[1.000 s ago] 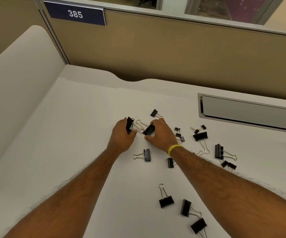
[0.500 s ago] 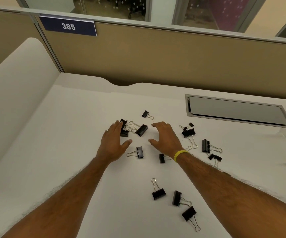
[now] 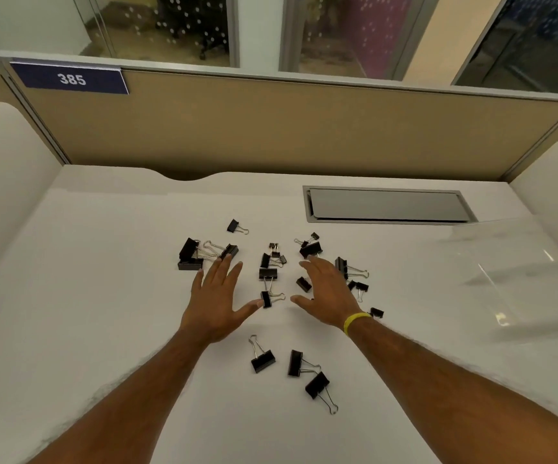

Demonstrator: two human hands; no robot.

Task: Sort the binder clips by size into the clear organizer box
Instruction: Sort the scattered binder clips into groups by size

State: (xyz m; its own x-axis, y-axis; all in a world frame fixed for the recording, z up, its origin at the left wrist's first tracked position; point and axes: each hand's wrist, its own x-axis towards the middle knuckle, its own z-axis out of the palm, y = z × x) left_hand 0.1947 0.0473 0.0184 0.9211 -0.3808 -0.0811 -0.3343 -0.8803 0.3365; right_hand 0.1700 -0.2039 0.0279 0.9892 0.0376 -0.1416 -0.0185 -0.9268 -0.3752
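Black clips (image 3: 267, 273) lie scattered mid-desk (image 3: 103, 296); our left hand (image 3: 219, 301) and right hand (image 3: 326, 298) hover spread, empty, scanning sizes. Clear box (image 3: 518, 272) waits at 3 o'clock.

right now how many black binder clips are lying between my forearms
3, all on the white desk: the left black binder clip, the middle black binder clip beside it, the nearest black binder clip lower right. None looks hidden.

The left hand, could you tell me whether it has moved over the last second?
Yes: against the desk hatch, the left hand has drawn back toward the person, open, off the large clips.
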